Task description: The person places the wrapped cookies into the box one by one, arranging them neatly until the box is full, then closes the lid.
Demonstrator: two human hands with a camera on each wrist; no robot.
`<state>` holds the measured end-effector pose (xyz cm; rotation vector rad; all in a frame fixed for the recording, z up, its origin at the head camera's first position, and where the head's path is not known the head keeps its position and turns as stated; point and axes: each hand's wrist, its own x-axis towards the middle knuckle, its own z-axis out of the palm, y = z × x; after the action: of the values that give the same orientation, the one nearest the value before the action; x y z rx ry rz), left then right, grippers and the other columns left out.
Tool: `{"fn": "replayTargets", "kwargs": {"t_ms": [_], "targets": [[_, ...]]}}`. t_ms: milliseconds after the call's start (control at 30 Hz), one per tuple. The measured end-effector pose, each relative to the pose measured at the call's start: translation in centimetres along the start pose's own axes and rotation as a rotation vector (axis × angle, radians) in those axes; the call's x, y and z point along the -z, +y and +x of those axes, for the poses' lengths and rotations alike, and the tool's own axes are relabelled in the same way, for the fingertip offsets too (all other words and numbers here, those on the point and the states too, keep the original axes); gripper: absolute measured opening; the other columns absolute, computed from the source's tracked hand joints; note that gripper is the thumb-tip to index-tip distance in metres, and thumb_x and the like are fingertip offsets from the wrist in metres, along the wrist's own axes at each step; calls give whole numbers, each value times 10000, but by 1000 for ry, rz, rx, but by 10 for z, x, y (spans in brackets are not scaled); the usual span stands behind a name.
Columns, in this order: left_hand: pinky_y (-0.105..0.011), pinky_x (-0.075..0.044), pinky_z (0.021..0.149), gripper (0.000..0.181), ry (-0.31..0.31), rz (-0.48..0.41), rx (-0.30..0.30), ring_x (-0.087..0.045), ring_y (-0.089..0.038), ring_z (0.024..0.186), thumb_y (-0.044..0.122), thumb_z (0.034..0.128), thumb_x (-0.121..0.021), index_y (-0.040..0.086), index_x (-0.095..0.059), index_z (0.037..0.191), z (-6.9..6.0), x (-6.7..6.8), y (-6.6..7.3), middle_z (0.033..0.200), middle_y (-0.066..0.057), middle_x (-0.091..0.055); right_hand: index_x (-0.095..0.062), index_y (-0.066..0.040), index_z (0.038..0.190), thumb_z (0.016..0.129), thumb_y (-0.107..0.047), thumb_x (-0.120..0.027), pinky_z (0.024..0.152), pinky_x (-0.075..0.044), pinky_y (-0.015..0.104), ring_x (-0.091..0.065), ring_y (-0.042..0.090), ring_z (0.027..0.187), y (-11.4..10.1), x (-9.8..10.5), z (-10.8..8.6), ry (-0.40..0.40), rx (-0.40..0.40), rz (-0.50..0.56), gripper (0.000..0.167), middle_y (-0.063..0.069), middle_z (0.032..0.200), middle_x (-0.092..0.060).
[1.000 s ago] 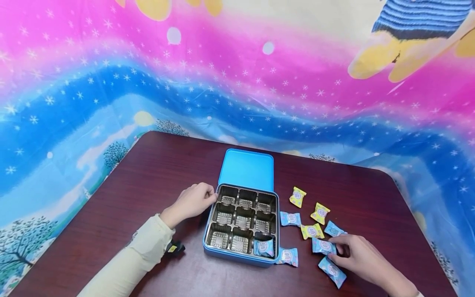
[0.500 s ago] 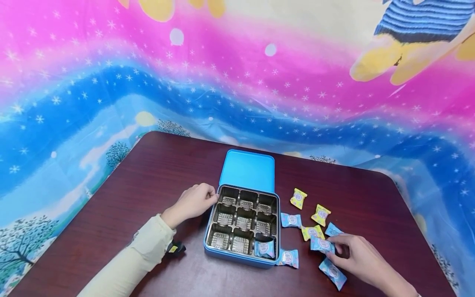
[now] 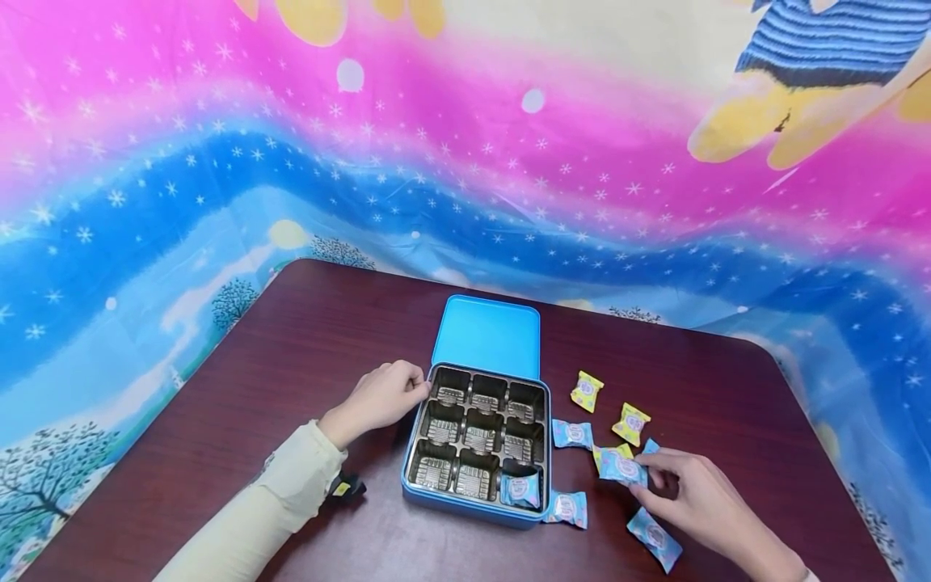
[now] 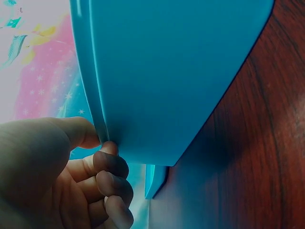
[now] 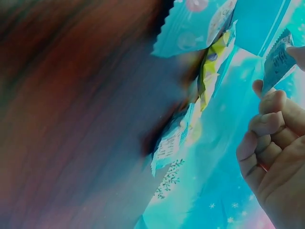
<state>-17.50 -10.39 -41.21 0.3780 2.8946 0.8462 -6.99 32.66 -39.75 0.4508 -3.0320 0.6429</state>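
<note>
A blue tin stands open, its dark tray divided into compartments; a blue-wrapped candy lies in the front right one. My left hand pinches the tin's rim at its back left corner; in the left wrist view the thumb and curled fingers of that hand meet at the rim. On the right, my right hand pinches a blue candy by its end, over a partly covered yellow candy. The right wrist view shows the hand with the candy between thumb and fingers.
Two yellow candies lie right of the tin, with blue ones around them. The blue lid lies behind the tin. A small black object is beside my left sleeve. A patterned cloth hangs behind the table.
My right hand has lifted the pinched blue candy and carried it slightly left, over the yellow one. My left hand stays at the tin's corner.
</note>
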Motion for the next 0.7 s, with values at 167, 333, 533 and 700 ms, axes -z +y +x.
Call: {"fn": "replayTargets", "kwargs": {"t_ms": [167,333,533,700], "targets": [[-299,-357,527,387,0,1,1,-467,-116,536,318,965,-615,205,-512,610,0,-1,-2,551,71,-455,-728,-218,916,796,-207,-848,534,-304,202,-320,-54,535,-5,-4,2,39,40,0,169,-177,669,-400],[-303,-356,525,388,-3,-1,-1,-467,-118,534,320,963,-614,208,-505,608,0,-2,-2,549,72,-449,-694,-256,870,764,-182,-863,529,-296,191,-310,-66,547,-11,-8,6,89,87,-14,212,-196,676,-379],[-308,-364,529,383,0,3,0,-476,-119,542,323,962,-614,210,-513,610,0,-2,-2,555,71,-461,-674,-277,862,772,-175,-852,534,-300,196,-317,-60,560,-20,-10,12,100,93,-1,224,-175,679,-397],[-304,-367,533,381,-5,3,-2,-476,-113,542,323,964,-608,215,-512,612,1,-2,-3,556,78,-464,-681,-278,882,783,-177,-844,548,-303,204,-322,-53,579,-28,-12,18,106,105,4,216,-161,686,-404]]}}
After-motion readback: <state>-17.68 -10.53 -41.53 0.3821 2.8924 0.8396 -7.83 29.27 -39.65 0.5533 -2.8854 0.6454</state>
